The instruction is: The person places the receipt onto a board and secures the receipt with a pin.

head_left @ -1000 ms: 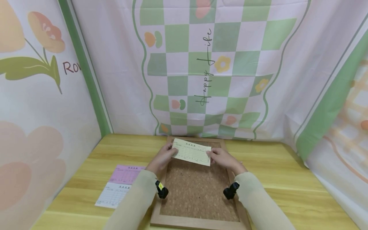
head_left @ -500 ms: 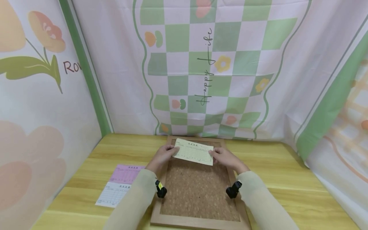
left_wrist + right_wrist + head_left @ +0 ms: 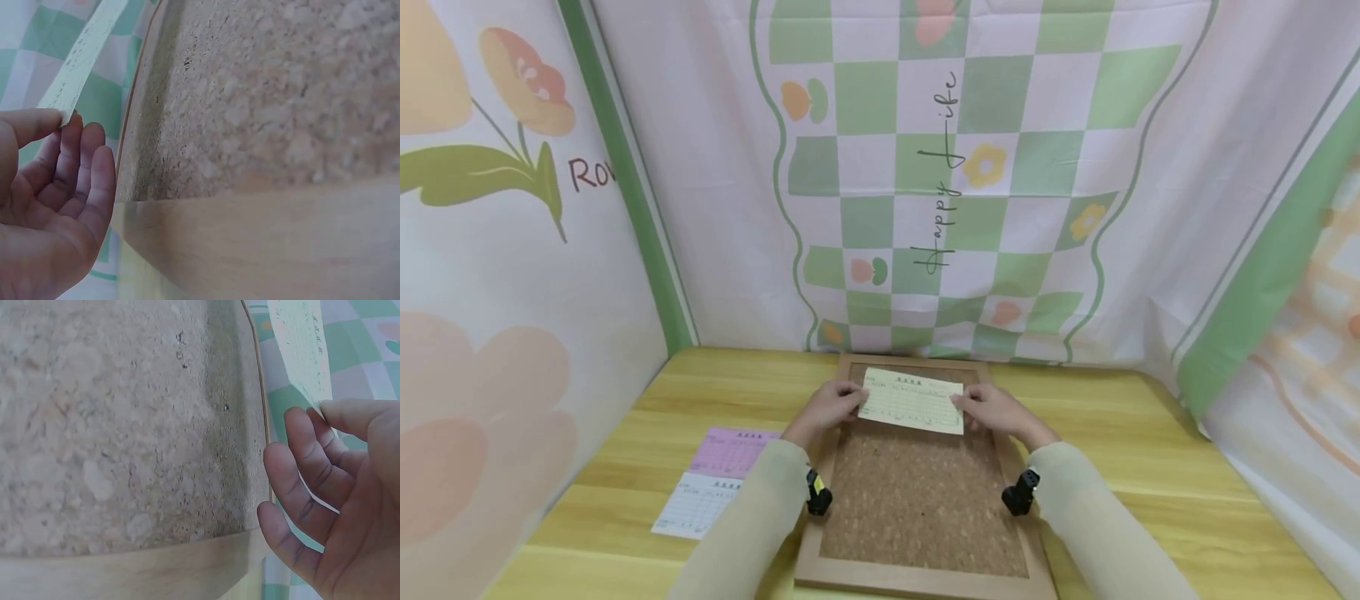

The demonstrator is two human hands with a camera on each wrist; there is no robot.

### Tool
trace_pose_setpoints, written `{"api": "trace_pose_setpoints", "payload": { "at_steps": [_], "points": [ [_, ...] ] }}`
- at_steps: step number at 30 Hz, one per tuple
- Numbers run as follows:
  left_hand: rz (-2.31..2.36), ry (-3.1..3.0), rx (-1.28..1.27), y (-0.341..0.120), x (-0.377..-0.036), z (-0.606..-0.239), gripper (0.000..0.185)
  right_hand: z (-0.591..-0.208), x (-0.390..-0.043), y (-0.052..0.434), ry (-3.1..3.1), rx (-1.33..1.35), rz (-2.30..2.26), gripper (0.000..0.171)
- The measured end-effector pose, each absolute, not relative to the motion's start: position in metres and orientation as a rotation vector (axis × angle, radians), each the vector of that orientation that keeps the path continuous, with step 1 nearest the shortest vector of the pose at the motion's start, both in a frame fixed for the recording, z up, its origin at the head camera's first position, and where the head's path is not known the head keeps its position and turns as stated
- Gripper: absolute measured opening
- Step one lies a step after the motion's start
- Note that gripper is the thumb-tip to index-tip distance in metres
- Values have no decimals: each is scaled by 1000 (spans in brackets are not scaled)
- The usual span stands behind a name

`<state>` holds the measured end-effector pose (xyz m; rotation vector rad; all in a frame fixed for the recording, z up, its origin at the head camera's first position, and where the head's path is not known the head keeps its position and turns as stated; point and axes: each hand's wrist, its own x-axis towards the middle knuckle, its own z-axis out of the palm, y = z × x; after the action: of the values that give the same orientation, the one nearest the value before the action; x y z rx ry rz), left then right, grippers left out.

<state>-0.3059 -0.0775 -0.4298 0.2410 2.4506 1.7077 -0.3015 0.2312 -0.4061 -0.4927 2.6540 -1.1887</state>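
Pinching a pale yellow slip at its 9 o'clock edge, the left hand grips it between thumb and forefinger; the other three fingers bend loosely beneath, touching nothing. At the slip's 3 o'clock edge the right hand does likewise, its thumb over the paper and its spare fingers curved and spread in the wrist view. Held taut between them, the slip sits over the 12 o'clock end of a wood-framed corkboard, its printed face towards the wearer; both wrist views show it clear of the cork. The board lies lengthwise on a wood-grain table. At 9 o'clock from the board lie a pink slip and, at that one's 7 o'clock, a white slip, both partly hidden by the left sleeve. A green-checked curtain hangs at 12 o'clock.
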Motion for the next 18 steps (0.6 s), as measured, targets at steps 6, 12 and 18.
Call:
{"api": "trace_pose_setpoints", "payload": {
  "at_steps": [6, 12, 18],
  "points": [
    [1616, 2514, 298, -77, -309, -431, 31, -407, -304, 234, 2680, -453, -1147, 38],
    [1554, 2550, 342, -76, -312, -433, 27, -409, -306, 238, 2672, -447, -1145, 38],
    [1532, 2570, 330, -73, -312, -436, 25, -412, -307, 239, 2659, -404, -1152, 38]
  ]
}}
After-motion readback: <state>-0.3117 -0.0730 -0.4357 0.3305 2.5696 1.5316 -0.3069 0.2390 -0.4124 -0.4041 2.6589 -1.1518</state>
